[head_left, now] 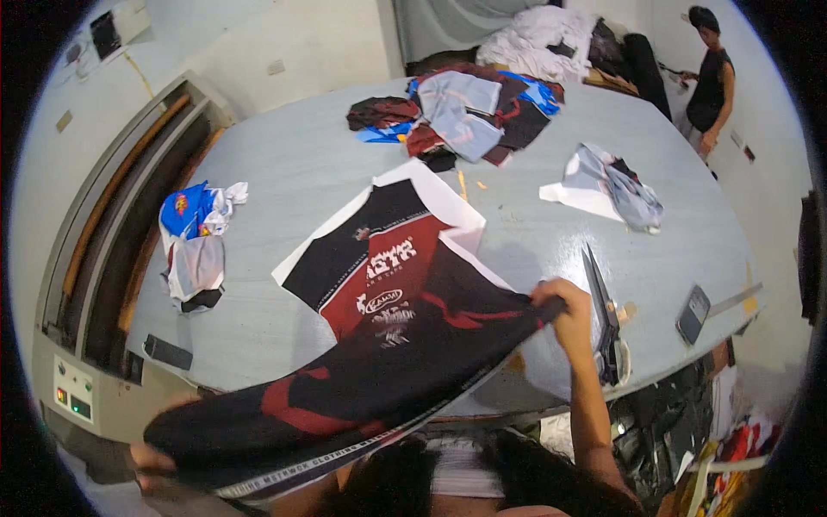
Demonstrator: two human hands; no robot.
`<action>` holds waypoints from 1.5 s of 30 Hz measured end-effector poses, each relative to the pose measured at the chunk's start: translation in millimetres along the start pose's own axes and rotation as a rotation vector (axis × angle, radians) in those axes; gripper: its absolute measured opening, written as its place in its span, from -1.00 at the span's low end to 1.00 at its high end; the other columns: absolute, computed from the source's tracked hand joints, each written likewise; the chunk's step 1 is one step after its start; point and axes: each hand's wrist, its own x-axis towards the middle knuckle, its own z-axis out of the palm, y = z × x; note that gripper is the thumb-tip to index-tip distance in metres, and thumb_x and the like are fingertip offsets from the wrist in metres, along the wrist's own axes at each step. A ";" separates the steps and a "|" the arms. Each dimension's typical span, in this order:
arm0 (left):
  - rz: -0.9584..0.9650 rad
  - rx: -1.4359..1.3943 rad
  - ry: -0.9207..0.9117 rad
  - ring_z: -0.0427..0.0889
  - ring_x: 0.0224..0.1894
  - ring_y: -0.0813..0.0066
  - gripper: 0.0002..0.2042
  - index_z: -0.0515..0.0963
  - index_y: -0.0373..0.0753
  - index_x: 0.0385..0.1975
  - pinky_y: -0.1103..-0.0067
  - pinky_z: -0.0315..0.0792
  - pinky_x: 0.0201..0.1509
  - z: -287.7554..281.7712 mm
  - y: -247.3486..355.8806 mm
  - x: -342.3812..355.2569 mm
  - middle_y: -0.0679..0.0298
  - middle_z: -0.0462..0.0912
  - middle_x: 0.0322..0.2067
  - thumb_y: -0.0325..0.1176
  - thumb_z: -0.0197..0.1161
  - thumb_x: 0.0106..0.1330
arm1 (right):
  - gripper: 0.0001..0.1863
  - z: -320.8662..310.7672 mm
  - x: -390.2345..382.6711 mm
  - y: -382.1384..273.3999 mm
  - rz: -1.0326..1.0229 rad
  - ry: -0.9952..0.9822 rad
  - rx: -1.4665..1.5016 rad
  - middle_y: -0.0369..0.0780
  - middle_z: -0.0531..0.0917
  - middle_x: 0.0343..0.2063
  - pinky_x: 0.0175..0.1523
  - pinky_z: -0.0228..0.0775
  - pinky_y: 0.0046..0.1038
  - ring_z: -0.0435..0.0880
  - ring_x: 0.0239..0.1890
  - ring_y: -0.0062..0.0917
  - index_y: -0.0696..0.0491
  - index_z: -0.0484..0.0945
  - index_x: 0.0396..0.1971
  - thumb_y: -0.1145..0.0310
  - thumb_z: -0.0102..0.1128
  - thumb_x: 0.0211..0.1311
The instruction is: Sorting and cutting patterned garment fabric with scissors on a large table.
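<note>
A black and dark red printed jersey panel (365,396) is stretched between my two hands above the near side of the table. A printed white-lettered band runs along its near edge. My right hand (566,317) is closed on its right corner. My left hand (153,465), blurred, grips the left end. Beyond, a black and red shirt-shaped piece (392,231) with white margins lies flat; I cannot tell whether it joins the lifted fabric. Large scissors (606,327) with black blades lie right of my right hand.
The grey-blue table (284,181) holds a fabric heap (461,112), a grey-white cloth bundle (607,185), blue and white cloth (194,224), a phone (693,314), a metal ruler (732,300) and a small black object (167,352). A roller machine (129,241) stands left. A person (711,86) stands far right.
</note>
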 end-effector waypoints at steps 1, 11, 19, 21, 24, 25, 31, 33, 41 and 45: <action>-0.047 0.059 0.029 0.48 -0.49 0.47 -0.69 0.50 -0.28 -0.56 0.53 0.36 -0.37 2.0 -32.1 10.0 0.25 0.52 -0.56 -0.15 0.07 0.24 | -0.89 -26.0 -7.7 0.0 0.065 0.018 0.014 -0.15 0.57 -0.59 -0.30 0.34 -0.50 0.56 -0.45 -0.41 0.18 0.48 -0.60 0.62 -0.03 -0.22; -0.708 0.232 -0.222 0.43 -0.36 0.73 -0.70 0.59 -0.24 -0.40 0.73 0.28 -0.29 -74.3 -93.9 57.1 0.43 0.56 -0.45 -0.14 0.05 0.29 | -0.67 -11.3 -44.3 -8.9 0.108 -0.324 -0.180 -0.28 0.47 -0.46 -0.29 0.26 -0.63 0.39 -0.41 -0.68 0.14 0.43 -0.30 0.54 0.19 -0.19; -0.359 0.432 -0.452 0.52 -0.52 0.65 -0.58 0.55 -0.31 -0.61 0.68 0.37 -0.46 -151.0 -130.7 33.7 0.25 0.59 -0.57 0.00 0.19 0.16 | -0.76 -80.0 -55.6 -13.3 0.156 -0.331 0.087 -0.22 0.41 -0.73 -0.53 0.14 -0.55 0.40 -0.64 -0.59 0.26 0.48 -0.68 0.37 0.25 -0.22; -0.130 -0.330 -0.769 0.51 -0.66 0.60 -0.54 0.52 -0.29 -0.73 0.71 0.30 -0.59 -132.9 -97.3 36.3 0.26 0.56 -0.69 0.06 0.31 0.00 | -0.79 -116.5 -55.6 -31.2 0.142 -0.561 0.078 -0.14 0.48 -0.66 -0.45 0.26 -0.49 0.52 -0.57 -0.40 0.28 0.50 -0.58 0.43 0.18 -0.25; -0.427 -0.205 -1.303 0.57 -0.59 0.65 -0.58 0.60 -0.38 -0.33 0.78 0.34 -0.55 -149.8 -55.1 63.1 0.20 0.64 -0.55 -0.27 0.51 -0.20 | -0.75 -122.8 -54.1 -61.8 0.138 -0.639 0.089 -0.06 0.56 -0.53 -0.32 0.38 -0.43 0.59 -0.43 -0.24 0.25 0.53 -0.46 0.51 0.13 -0.27; -0.454 -0.150 -1.301 0.59 -0.52 0.64 -0.60 0.59 -0.39 -0.30 0.78 0.37 -0.46 -137.9 -39.6 65.6 0.19 0.65 -0.50 -0.35 0.49 -0.18 | -0.73 -123.0 -56.7 -63.8 0.131 -0.632 -0.092 -0.07 0.58 -0.50 -0.30 0.40 -0.42 0.60 -0.42 -0.23 0.23 0.54 -0.44 0.51 0.12 -0.29; -0.697 0.135 -1.514 0.55 -0.16 0.57 -0.65 0.52 -0.34 -0.13 0.60 0.40 -0.07 -130.8 -98.6 56.4 0.19 0.63 -0.25 -0.41 0.31 0.04 | -0.70 -110.7 -52.2 -33.6 0.221 -1.006 -0.330 -0.07 0.60 -0.28 -0.19 0.41 -0.36 0.59 -0.24 -0.25 0.12 0.54 -0.21 0.43 0.15 -0.02; -0.714 0.004 -1.484 0.53 -0.13 0.55 -0.64 0.50 -0.31 -0.10 0.59 0.40 -0.08 -103.4 -128.0 57.7 0.19 0.59 -0.17 -0.37 0.28 0.07 | -0.73 -93.0 -24.5 -3.7 0.050 -1.026 -0.244 -0.12 0.62 -0.40 -0.27 0.42 -0.42 0.62 -0.37 -0.33 0.12 0.56 -0.25 0.37 0.21 0.00; 0.083 0.881 -0.371 0.45 -0.23 0.23 -0.78 0.45 -0.32 -0.27 0.41 0.31 -0.15 -60.6 -215.9 250.9 0.11 0.49 -0.34 -0.33 0.02 0.18 | -0.74 -14.8 199.0 -10.3 -0.224 -0.087 -0.602 -0.08 0.60 -0.39 -0.26 0.38 -0.27 0.58 -0.36 -0.28 0.12 0.53 -0.26 0.39 0.04 0.02; 0.702 0.707 0.227 0.46 -0.29 0.33 -0.77 0.40 -0.30 -0.27 0.42 0.35 -0.20 -69.2 -59.7 284.7 0.22 0.48 -0.38 -0.30 0.11 0.17 | -0.70 -87.2 174.5 -169.4 -0.605 0.385 -0.039 -0.30 0.58 -0.37 -0.15 0.27 -0.69 0.49 -0.29 -0.67 0.07 0.52 -0.15 0.50 -0.07 0.10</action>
